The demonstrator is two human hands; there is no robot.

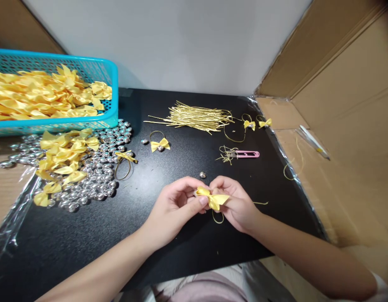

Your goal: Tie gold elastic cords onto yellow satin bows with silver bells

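Lower centre of frame: left hand (181, 203) pinching a yellow bow (214, 198), thumb pressed on its face, fingers behind. Right hand (239, 205) curled close against the bow's other side; its fingertips are partly hidden, so cannot tell what it pinches. Thin cord loop (218, 222) hangs just below the bow, seemingly part of the same piece; a loose cord end shows past the right wrist. This one looks part-made; no silver bead can be made out on it. Lone silver bead (202, 174) just above the hands. Apparently assembled, bow on loop: one at centre (160, 145), bead showing; one left of centre (127, 156), bead not clear; two upper right, the nearer with a bead (249, 125), the farther (265, 123) unclear. Stock unused, judged far larger than output: blue basket (114, 92) of bows upper left, loose bows (71, 155) over silver beads (96, 180) below it, gold cord bundle (197, 116) upper centre. Pink snips (247, 154) right of centre, touching cord scraps.
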